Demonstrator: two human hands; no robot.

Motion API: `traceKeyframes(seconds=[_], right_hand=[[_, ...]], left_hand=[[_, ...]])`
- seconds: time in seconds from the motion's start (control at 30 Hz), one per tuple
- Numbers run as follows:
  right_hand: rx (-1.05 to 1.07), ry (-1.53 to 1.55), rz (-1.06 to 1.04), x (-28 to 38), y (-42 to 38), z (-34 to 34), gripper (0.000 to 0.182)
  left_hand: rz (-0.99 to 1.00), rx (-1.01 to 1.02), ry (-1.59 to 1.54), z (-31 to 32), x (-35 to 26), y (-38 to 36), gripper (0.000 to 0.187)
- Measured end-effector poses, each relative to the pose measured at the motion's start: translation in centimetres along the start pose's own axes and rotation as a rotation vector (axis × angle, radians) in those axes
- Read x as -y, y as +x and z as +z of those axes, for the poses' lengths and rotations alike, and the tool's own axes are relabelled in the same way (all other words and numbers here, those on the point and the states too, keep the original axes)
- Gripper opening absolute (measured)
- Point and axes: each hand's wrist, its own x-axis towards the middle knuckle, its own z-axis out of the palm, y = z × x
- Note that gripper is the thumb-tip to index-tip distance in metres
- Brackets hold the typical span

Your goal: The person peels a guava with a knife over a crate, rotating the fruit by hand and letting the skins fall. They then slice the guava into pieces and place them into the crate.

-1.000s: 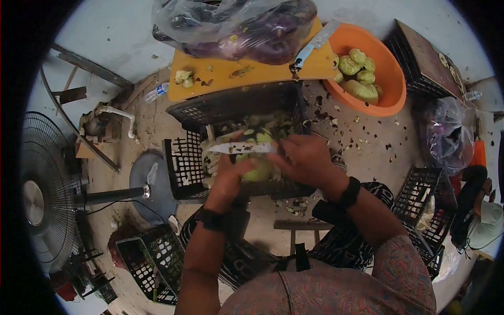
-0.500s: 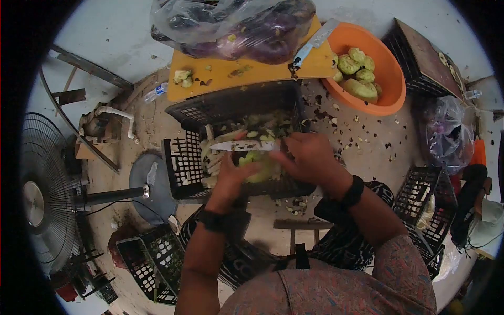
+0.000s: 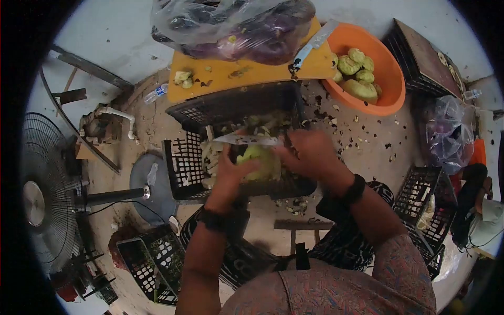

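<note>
Over the black crate (image 3: 191, 195) in front of me, my left hand (image 3: 231, 170) grips a pale green, mostly peeled eggplant (image 3: 266, 167) from its left side. A dark patch shows near its upper left. My right hand (image 3: 312, 155) is closed around the handle of a knife (image 3: 249, 140), whose long blade points left across the eggplant's top. The handle is mostly hidden by my fingers, and both hands are slightly blurred. Peelings (image 3: 262, 126) and pale strips lie in the crate beneath.
Beyond the crate, a yellow board (image 3: 210, 79) carries a bag of purple eggplants (image 3: 262, 39) and a second knife (image 3: 315, 44). An orange tub (image 3: 391, 92) holds peeled pieces. A fan (image 3: 39, 194) stands left; another person (image 3: 483, 220) is at far right.
The knife's blade has tilted and its tip has shifted slightly right and up. More of the eggplant's pale green top shows below the blade. My left hand keeps its hold.
</note>
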Motion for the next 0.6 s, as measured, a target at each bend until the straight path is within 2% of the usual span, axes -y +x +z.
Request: traceKeyframes(seconds=[0.1, 0.2, 0.4, 0.5, 0.57, 0.6], right_hand=[[-0.056, 0.024, -0.053, 0.3, -0.5, -0.3, 0.029], [-0.037, -0.032, -0.124, 0.0, -0.9, 0.0, 0.027], [-0.038, 0.012, -0.113, 0.2, -0.8, -0.4, 0.028], [-0.013, -0.008, -0.076, 0.4, -0.7, -0.4, 0.028], [0.011, -0.018, -0.057, 0.3, -0.5, -0.2, 0.032], [0.036, -0.029, -0.040, 0.3, -0.5, 0.0, 0.037]], left_hand=[[0.045, 0.023, -0.067, -0.5, -0.3, 0.2, 0.077], [0.069, 0.034, 0.005, -0.8, 0.6, 0.5, 0.079], [0.100, 0.078, 0.007, 0.0, -0.5, 0.1, 0.080], [0.021, 0.068, -0.064, 0.5, -1.1, -0.3, 0.080], [0.169, 0.068, 0.216, 0.0, -0.2, 0.2, 0.080], [0.149, 0.088, 0.222, -0.1, 0.1, 0.2, 0.077]])
